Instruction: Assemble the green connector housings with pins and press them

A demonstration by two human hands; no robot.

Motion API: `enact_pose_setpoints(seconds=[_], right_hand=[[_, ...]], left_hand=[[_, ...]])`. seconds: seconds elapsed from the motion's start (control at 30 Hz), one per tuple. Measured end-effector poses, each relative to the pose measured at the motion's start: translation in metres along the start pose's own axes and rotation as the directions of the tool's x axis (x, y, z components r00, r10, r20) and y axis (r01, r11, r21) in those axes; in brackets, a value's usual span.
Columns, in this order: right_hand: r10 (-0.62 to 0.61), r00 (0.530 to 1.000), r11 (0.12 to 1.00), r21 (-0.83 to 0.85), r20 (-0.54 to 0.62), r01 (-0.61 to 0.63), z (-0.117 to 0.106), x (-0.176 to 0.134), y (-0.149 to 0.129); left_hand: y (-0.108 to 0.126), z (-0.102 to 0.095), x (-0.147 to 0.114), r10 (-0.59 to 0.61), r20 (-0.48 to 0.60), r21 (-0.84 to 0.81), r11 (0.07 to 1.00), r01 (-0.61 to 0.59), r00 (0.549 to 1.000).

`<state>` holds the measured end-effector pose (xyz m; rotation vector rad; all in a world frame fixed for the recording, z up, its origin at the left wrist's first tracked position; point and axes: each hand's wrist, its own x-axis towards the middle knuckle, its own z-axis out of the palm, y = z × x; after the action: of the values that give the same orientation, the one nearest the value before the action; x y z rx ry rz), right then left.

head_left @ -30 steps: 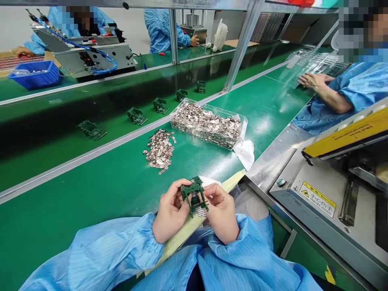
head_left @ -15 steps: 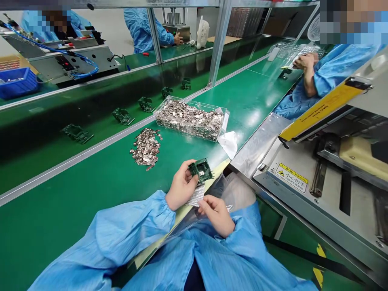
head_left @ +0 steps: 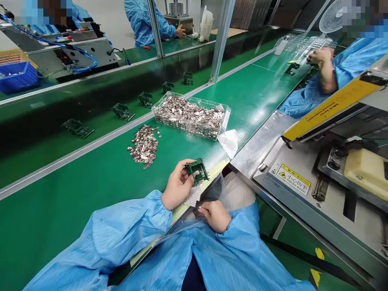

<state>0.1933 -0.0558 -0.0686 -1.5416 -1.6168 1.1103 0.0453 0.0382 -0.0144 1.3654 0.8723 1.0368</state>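
My left hand (head_left: 178,186) is closed around a small green open-centred frame (head_left: 197,170), which looks like a circuit board part, tilted above the bench's near edge. Under it lies a sheet of small silver pieces in rows (head_left: 193,195), partly covered by my left hand; whether the fingers touch it is hidden. My right hand (head_left: 216,216) is lower and to the right, thumb and finger pinched together near the sheet's lower corner. What is between those fingertips is too small to make out. Beyond my hands lie a loose heap of small metal pieces (head_left: 144,144) and a clear plastic box (head_left: 223,121) filled with similar pieces.
Several green frames like mine, one of them here (head_left: 123,112), stand beyond the metal rail (head_left: 121,131). A white paper scrap (head_left: 228,142) lies beside the box. On the right is a machine with a yellow bar (head_left: 333,107). A co-worker's hands (head_left: 321,56) work farther along the bench.
My right hand has moved slightly down, away from the sheet's corner. My left hand has shifted a little left and tilted the green frame. The machine's beige block at right appears shifted with the view.
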Motion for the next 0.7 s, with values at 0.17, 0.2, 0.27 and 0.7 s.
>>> enact_pose_setpoints(seconds=[0.17,0.2,0.27,0.7], right_hand=[[0.056,0.995,0.997,-0.054,-0.082,-0.061,-0.036,-0.001,-0.031],[0.043,0.991,0.998,-0.041,-0.125,-0.048,-0.043,-0.001,-0.040],[-0.015,0.975,1.000,0.013,-0.221,0.018,-0.051,0.002,-0.055],[-0.242,0.754,0.965,-0.071,-0.611,0.252,-0.016,0.042,-0.075]], left_hand=[[0.003,-0.001,-0.002,-0.019,0.023,-0.067,0.998,0.020,1.000],[0.003,-0.001,-0.003,-0.017,0.025,-0.057,0.998,0.018,1.000],[0.003,-0.001,-0.004,-0.001,0.036,-0.030,1.000,0.002,0.999],[0.002,-0.001,-0.012,0.111,0.045,0.095,0.989,-0.115,0.993]])
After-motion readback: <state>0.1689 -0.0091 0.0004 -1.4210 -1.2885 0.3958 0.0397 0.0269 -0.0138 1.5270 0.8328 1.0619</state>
